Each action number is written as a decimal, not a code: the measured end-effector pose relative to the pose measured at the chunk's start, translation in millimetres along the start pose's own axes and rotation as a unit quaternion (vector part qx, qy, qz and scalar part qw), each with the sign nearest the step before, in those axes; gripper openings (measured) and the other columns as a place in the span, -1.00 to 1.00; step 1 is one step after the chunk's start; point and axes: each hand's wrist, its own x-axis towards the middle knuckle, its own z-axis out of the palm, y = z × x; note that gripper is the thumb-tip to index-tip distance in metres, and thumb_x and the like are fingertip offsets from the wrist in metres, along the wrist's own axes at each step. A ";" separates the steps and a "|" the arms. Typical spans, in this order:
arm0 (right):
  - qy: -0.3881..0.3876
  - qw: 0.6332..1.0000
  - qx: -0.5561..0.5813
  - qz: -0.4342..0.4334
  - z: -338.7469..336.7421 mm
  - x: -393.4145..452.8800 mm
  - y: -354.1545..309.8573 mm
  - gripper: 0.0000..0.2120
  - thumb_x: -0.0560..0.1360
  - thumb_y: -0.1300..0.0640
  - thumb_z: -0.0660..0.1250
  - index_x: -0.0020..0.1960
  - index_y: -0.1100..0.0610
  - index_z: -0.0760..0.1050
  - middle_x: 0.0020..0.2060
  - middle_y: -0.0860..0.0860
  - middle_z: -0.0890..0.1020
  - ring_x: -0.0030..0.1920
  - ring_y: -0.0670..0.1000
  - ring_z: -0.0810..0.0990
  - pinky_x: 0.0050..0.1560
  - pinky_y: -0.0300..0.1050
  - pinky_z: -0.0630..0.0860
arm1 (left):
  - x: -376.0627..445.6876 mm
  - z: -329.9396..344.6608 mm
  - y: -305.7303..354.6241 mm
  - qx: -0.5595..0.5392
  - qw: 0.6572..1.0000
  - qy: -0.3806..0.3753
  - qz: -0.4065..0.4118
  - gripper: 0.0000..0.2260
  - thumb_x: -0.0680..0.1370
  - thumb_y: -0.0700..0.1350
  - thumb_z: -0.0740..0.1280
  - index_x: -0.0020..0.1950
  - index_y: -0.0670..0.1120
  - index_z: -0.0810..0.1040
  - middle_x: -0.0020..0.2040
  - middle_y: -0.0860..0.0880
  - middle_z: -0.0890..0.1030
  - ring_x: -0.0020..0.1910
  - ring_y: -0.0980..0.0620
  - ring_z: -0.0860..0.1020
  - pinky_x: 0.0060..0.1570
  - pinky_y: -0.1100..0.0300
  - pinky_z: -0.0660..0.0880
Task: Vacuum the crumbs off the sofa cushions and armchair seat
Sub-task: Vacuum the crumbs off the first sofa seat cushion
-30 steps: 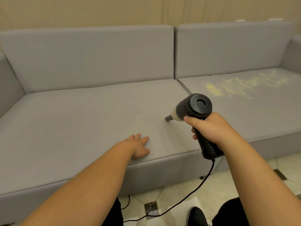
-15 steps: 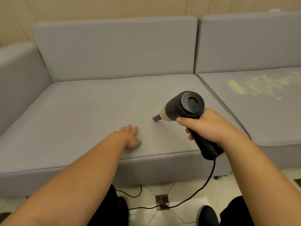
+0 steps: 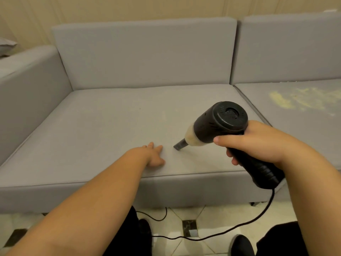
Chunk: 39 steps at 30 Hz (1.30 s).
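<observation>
Since the earlier frame I see the one handheld vacuum [image 3: 219, 124] carried leftward over the left of two seat cushions [image 3: 103, 126], my right hand [image 3: 258, 143] wrapped tight around its handle, nozzle touching the fabric just beside my flat, open, empty left hand [image 3: 154, 156], while one crumb patch [image 3: 299, 100] lies well right of the vacuum on the other cushion.

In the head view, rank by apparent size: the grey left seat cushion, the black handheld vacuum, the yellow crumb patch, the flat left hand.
1. Grey left seat cushion, by far.
2. Black handheld vacuum, though nearness to the camera enlarges it.
3. Yellow crumb patch, cut off at the frame edge, so unsure.
4. Flat left hand.
</observation>
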 end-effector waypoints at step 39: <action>0.012 0.998 0.038 -0.038 -76.3 222.3 104.3 -0.79 0.50 0.06 0.48 -0.14 0.22 0.65 -0.28 0.15 0.73 -0.29 0.05 0.74 -0.12 -0.02 0.65 | 69.8 -21.0 181.7 -0.019 0.990 0.095 0.098 -0.39 0.69 0.29 -0.03 0.67 0.25 -0.24 0.68 0.03 -0.32 0.65 -0.07 -0.31 0.54 -0.32 -0.30</action>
